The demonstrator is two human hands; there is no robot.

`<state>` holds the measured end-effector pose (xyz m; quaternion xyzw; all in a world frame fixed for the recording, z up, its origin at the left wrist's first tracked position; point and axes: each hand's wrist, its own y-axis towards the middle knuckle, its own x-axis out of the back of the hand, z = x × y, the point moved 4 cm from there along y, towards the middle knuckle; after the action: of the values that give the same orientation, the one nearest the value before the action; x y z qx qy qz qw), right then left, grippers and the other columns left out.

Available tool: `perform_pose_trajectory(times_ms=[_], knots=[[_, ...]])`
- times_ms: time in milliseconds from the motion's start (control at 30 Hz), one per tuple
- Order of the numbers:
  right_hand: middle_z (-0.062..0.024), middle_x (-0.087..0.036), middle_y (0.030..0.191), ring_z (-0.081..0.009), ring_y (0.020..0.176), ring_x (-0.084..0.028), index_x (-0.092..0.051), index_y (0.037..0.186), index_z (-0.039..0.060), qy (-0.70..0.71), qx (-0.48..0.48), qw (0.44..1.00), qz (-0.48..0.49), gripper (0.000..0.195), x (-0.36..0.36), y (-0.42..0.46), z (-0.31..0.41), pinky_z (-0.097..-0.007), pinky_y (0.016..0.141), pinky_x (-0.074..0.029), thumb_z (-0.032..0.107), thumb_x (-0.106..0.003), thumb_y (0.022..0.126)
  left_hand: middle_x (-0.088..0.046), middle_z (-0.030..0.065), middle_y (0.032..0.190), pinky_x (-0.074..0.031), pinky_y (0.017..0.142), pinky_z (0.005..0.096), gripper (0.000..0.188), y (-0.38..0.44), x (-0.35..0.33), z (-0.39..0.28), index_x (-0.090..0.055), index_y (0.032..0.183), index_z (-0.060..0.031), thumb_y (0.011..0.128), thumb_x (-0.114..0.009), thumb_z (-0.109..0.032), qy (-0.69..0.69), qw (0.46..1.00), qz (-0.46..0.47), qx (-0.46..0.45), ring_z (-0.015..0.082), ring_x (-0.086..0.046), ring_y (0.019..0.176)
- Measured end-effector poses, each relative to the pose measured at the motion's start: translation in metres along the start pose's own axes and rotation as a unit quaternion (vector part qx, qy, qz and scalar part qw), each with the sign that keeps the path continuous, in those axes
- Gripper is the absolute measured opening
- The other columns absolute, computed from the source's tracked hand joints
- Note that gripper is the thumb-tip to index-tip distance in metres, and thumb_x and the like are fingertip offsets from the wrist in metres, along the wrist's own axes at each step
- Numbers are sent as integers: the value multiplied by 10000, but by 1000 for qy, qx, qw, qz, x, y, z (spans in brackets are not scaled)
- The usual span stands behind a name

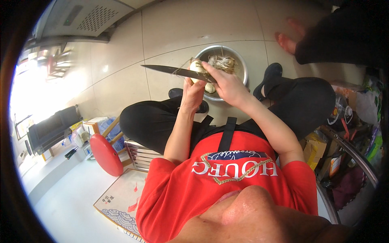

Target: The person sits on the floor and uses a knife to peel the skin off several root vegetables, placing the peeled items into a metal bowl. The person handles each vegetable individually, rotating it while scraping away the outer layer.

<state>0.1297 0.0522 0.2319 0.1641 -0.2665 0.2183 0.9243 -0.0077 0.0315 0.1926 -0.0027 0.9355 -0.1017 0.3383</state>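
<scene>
My left hand [195, 92] holds a pale, roundish bulb or root vegetable [197, 67] with thin stringy strands from below. In my right hand [226, 83] is a kitchen knife [170, 70], its long dark blade pointing left across the vegetable. A finger of my right hand reaches to the vegetable's top, and its handle grip is hidden by the hand. Beneath both hands a round metal basin [245, 65] stands on the floor. It holds stringy peelings or roots [225, 64] and another pale piece [209, 88].
Another person's hand [285, 42] and dark clothing are at the upper right. A red round stool seat [106, 155] lies tilted at the left, near a slatted metal object [141, 155]. Plastic bottles [337, 109], boxes and bags crowd the right. A perforated metal appliance [88, 18] stands upper left.
</scene>
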Motion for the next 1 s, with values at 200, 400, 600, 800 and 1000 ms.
perform_pose_trajectory(times_ms=[200,400,600,800,1000], knots=[[-182,-630,863,-371,748,-651,-355,1424,182,-45,2,998,51,608,-1,-2,0,-475,654,-533,68,-506,846,-529,16,1151,-401,950,297,624,-3,11,3,-430,1301,-70,757,-721,-164,-16,998,3,62,142,-519,1043],[-178,-618,871,-367,753,-648,-366,1423,196,-56,-10,998,39,615,-6,-5,-3,-470,658,-530,69,-521,841,-521,34,1141,-419,910,275,616,-3,9,0,-413,1309,-53,764,-686,-144,128,991,-20,-13,127,-518,1019],[-170,-616,961,-366,860,-621,-437,1383,165,3,-58,998,1,631,-11,-1,2,-442,721,-513,-39,-534,793,-499,48,1166,-428,925,308,711,-7,-4,3,-297,1392,-94,782,-655,-22,105,988,-77,-78,161,-512,1052],[-177,-632,1043,-374,916,-625,-492,1311,148,70,-64,991,-93,523,-17,4,-13,-436,762,-513,-21,-523,817,-494,51,1185,-418,926,288,654,-2,-13,6,-301,1361,-105,808,-647,-50,3,995,-79,-56,151,-504,1074],[-164,-657,985,-311,883,-649,-475,1298,71,244,-95,961,-89,475,-19,8,-23,-402,767,-507,-6,-526,833,-472,88,1284,-395,997,375,625,0,-3,13,-328,1365,-123,831,-641,-208,11,998,-66,-12,217,-476,1178]])
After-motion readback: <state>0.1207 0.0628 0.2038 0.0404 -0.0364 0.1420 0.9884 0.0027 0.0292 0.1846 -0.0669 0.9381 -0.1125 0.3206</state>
